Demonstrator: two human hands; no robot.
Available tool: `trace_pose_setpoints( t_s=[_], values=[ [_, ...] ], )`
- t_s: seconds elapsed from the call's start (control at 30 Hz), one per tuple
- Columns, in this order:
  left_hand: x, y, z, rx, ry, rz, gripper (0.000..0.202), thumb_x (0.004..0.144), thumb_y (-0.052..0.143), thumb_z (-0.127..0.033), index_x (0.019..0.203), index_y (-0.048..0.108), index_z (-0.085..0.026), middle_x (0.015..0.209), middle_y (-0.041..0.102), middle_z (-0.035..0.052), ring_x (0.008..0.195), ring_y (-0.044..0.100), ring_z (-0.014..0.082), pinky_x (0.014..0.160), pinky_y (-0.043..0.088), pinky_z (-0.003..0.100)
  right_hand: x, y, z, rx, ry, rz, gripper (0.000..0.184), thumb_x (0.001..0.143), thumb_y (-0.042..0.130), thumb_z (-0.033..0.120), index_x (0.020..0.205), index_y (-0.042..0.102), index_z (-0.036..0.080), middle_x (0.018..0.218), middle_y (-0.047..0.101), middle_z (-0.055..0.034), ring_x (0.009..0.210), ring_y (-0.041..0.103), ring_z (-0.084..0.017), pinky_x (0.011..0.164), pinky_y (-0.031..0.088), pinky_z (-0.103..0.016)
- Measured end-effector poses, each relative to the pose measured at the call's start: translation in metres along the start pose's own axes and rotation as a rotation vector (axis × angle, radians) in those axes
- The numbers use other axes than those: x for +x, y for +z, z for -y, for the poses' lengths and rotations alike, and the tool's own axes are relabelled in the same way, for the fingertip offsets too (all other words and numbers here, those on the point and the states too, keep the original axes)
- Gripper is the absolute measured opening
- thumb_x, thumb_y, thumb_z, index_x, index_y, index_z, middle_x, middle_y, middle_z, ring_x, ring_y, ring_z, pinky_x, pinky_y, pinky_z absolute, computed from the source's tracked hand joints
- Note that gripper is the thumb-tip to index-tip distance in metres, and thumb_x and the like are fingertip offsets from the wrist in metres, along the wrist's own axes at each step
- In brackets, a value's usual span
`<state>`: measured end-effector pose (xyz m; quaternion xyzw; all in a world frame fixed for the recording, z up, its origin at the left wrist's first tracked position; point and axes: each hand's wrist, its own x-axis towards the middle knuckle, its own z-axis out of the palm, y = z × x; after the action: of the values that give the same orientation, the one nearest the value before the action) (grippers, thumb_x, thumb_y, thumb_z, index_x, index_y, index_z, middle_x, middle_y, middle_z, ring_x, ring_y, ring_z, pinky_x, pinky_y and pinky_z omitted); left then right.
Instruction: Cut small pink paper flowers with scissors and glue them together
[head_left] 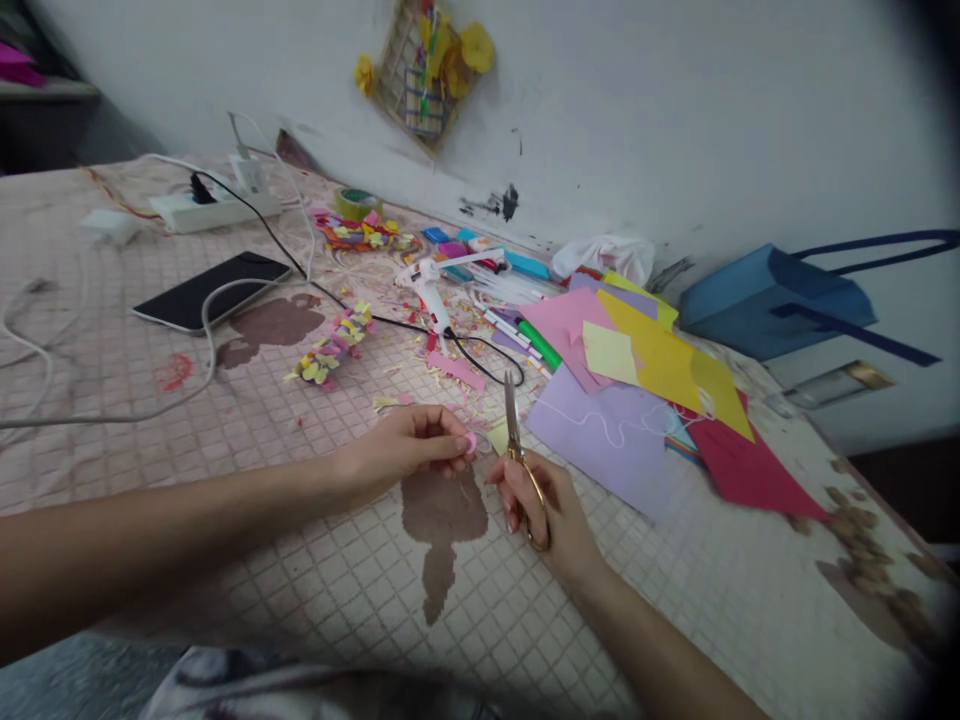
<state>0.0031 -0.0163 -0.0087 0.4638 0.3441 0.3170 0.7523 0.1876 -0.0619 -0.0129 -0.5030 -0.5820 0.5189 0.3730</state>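
Note:
My left hand pinches a small pink paper piece between thumb and fingers, just above the patterned cloth. My right hand grips gold-handled scissors, their blades pointing up and away, tips close to the pink piece. A small yellow scrap lies on the cloth between the hands. Both hands hover near the middle of the cloth, left of a lilac sheet.
Coloured paper sheets are piled to the right, with markers and a white glue gun behind. A phone, cables and a power strip lie at left. A blue bag stands against the wall.

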Motion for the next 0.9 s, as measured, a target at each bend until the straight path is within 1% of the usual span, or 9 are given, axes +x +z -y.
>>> trace_pose_setpoints(
  t_s=[0.13,0.33,0.43,0.53,0.7,0.9],
  values=[
    [0.0011,-0.0024,-0.0017,-0.044,0.013,-0.035,0.019,0.072,0.066,-0.028,0.074,0.056,-0.012,0.075,0.06,0.0016,0.063,0.052,0.0073,0.062,0.041,0.021,-0.0053,-0.0023,0.0013,-0.14,-0.033,0.027,0.031,0.083,0.048,0.044,0.069,0.049,0.016,0.056,0.04,0.004,0.048,0.039,-0.008,0.045,0.032,-0.021],
    [0.0002,-0.0023,-0.0031,-0.012,0.039,-0.1,0.02,0.073,0.064,-0.031,0.072,0.054,-0.014,0.063,0.052,-0.0026,0.054,0.046,0.0051,0.052,0.034,0.018,-0.0074,-0.0043,-0.0005,-0.273,-0.004,0.054,0.033,0.083,0.047,0.045,0.071,0.054,0.015,0.052,0.036,0.0052,0.044,0.038,-0.008,0.042,0.029,-0.021],
    [0.0001,-0.0031,-0.0034,-0.034,0.064,-0.103,0.021,0.073,0.064,-0.032,0.073,0.054,-0.014,0.062,0.052,-0.003,0.053,0.046,0.0051,0.052,0.033,0.019,-0.0079,-0.0049,-0.0013,-0.266,0.015,0.063,0.033,0.082,0.048,0.045,0.07,0.054,0.014,0.05,0.034,0.0058,0.042,0.037,-0.008,0.04,0.028,-0.021],
    [0.0015,-0.005,-0.002,-0.069,0.087,-0.102,0.02,0.073,0.064,-0.032,0.074,0.054,-0.014,0.064,0.053,-0.0027,0.055,0.048,0.0058,0.055,0.036,0.02,-0.0084,-0.0055,-0.0018,-0.252,0.033,0.074,0.034,0.081,0.05,0.045,0.067,0.054,0.014,0.051,0.034,0.0056,0.041,0.036,-0.007,0.038,0.027,-0.02],
    [0.0036,-0.0069,0.0004,-0.111,0.098,-0.104,0.019,0.074,0.064,-0.031,0.075,0.054,-0.014,0.067,0.056,-0.0015,0.057,0.05,0.0068,0.06,0.04,0.023,-0.0101,-0.0063,-0.0019,-0.249,0.062,0.112,0.034,0.082,0.049,0.045,0.067,0.054,0.015,0.048,0.034,0.0061,0.04,0.037,-0.007,0.038,0.029,-0.019],
    [0.0041,-0.0061,-0.0008,-0.126,0.105,-0.111,0.016,0.073,0.064,-0.027,0.073,0.055,-0.013,0.072,0.061,0.0021,0.065,0.055,0.0094,0.065,0.042,0.025,-0.011,-0.005,-0.0004,-0.207,0.104,0.124,0.037,0.082,0.047,0.048,0.065,0.053,0.015,0.045,0.035,0.0068,0.037,0.034,-0.007,0.037,0.027,-0.019]
  ],
)
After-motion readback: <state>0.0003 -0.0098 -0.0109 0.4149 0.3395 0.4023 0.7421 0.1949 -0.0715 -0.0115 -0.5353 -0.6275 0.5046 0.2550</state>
